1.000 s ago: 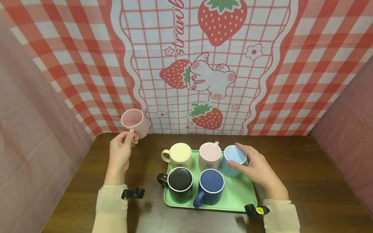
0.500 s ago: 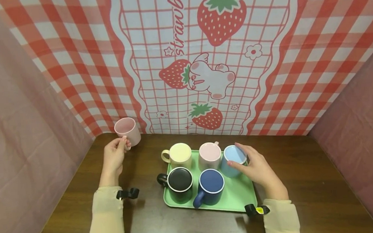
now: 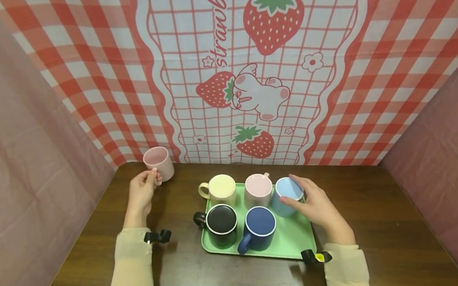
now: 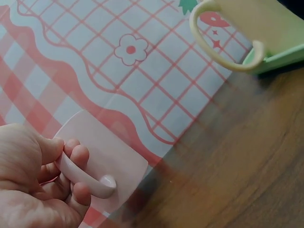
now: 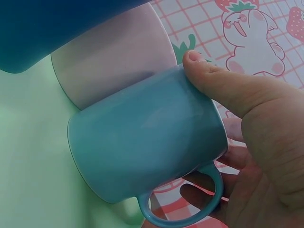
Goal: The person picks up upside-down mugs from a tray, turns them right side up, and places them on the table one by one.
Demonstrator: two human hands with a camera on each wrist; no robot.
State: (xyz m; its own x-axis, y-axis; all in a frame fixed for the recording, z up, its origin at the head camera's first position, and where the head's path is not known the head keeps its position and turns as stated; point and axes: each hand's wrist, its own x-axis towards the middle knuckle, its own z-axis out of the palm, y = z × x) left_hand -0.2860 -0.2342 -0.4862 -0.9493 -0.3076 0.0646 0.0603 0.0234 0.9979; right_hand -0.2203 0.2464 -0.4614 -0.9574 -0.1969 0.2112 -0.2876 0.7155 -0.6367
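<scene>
My left hand (image 3: 141, 194) grips the handle (image 4: 83, 173) of a pink mug (image 3: 158, 163), which stands upright at the table's far left corner, right by the backdrop. My right hand (image 3: 315, 205) curls round a light blue mug (image 3: 286, 195) that sits upside down on the green tray (image 3: 295, 238); the right wrist view shows thumb and fingers on its wall (image 5: 147, 137). On the tray with it, all upside down, are a yellow mug (image 3: 220, 190), a second pink mug (image 3: 258, 189), a black mug (image 3: 220, 224) and a dark blue mug (image 3: 258, 228).
The brown wooden table (image 3: 378, 221) is closed in by a strawberry-print cloth backdrop (image 3: 248, 70) and pink cloth side walls (image 3: 22, 153). Bare table shows to the left and right of the tray and along the near edge.
My left hand has carried the pink mug leftwards and down, from the air to the table's far left corner. My right hand has stayed on the light blue mug.
</scene>
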